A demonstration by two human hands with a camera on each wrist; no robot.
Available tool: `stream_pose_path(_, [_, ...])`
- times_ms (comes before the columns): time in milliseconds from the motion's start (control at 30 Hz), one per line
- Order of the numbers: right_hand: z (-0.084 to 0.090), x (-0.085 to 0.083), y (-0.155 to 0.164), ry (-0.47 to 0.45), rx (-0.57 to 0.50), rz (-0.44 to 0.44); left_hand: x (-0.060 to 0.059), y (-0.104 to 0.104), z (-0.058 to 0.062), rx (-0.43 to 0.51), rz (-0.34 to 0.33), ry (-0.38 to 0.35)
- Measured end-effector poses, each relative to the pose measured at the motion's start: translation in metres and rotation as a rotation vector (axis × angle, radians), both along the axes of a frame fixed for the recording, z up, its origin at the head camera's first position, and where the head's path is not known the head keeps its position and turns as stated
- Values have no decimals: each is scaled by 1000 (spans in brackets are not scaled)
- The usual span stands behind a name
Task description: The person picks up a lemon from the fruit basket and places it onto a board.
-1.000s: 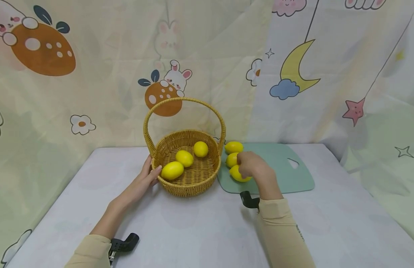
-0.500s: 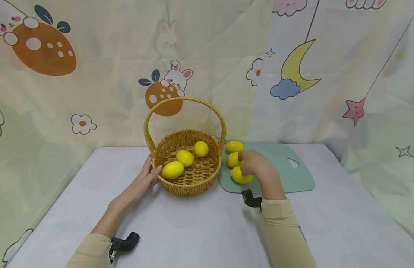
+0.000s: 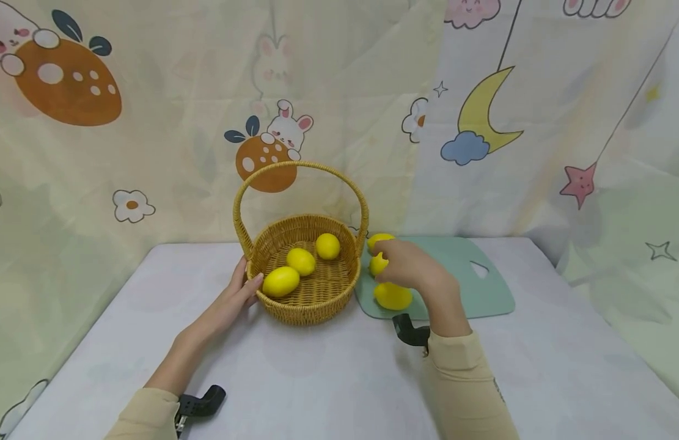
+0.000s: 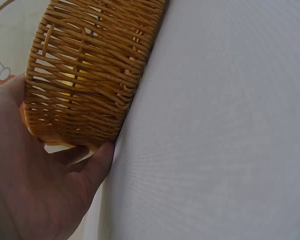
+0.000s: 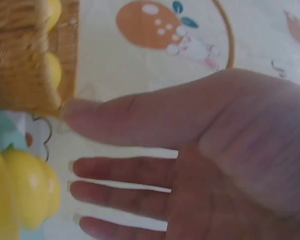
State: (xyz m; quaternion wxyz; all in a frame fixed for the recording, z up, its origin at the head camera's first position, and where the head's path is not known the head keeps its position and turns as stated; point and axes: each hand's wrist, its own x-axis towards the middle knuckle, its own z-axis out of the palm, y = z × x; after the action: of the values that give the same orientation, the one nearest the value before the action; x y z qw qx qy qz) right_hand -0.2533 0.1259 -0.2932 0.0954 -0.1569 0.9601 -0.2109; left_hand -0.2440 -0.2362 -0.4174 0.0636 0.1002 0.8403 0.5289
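My left hand (image 3: 229, 304) grips the left side of a wicker basket (image 3: 308, 313), thumb at the rim and fingers low on the outer wall. In the left wrist view, the left hand (image 4: 45, 175) has fingertips against the weave near the table. Three lemons, including the front one (image 3: 281, 282), lie inside the basket. My right hand (image 3: 411, 266) hovers over three more lemons on a green cutting board (image 3: 455, 275), partly hiding the far two. The nearest board lemon (image 3: 393, 296) shows below it. In the right wrist view, the right hand (image 5: 190, 165) has extended fingers and holds nothing.
The basket's tall arched handle (image 3: 300, 164) rises above its rim. A white cloth covers the table (image 3: 306, 379). Behind it hangs a printed curtain (image 3: 361, 110). A black wrist mount (image 3: 411, 332) sits by each sleeve.
My right hand has spread its fingers and shifted slightly left over the lemons. The nearest board lemon now lies a little closer to me. The left hand keeps its place on the basket.
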Motion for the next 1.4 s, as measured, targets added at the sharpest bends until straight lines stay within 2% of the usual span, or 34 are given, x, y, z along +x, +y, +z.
stream_pose_path(133, [6,4,-12,95,-26,97,0,1,2,20,-8,10])
stream_pose_path(233, [4,4,-23,134,-64,150,0,1,2,24,-14,13])
stream_pose_path(500, [-17,-5,-63,213,-187,311,0,0,1,29,-17,13])
stream_pose_path(733, [-37,-7,-91,152,-163,390,0,-2,1,3,2,-2])
stream_pose_path(1000, [-50,-5,-113,79,-100,423,0,-2,0,15,-2,8])
stream_pose_path(1233, [-54,-5,-122,73,-82,430,0,-2,0,19,-2,1])
stream_pose_path(1400, [-60,-12,-126,90,-86,473,0,-1,0,18,-1,-6])
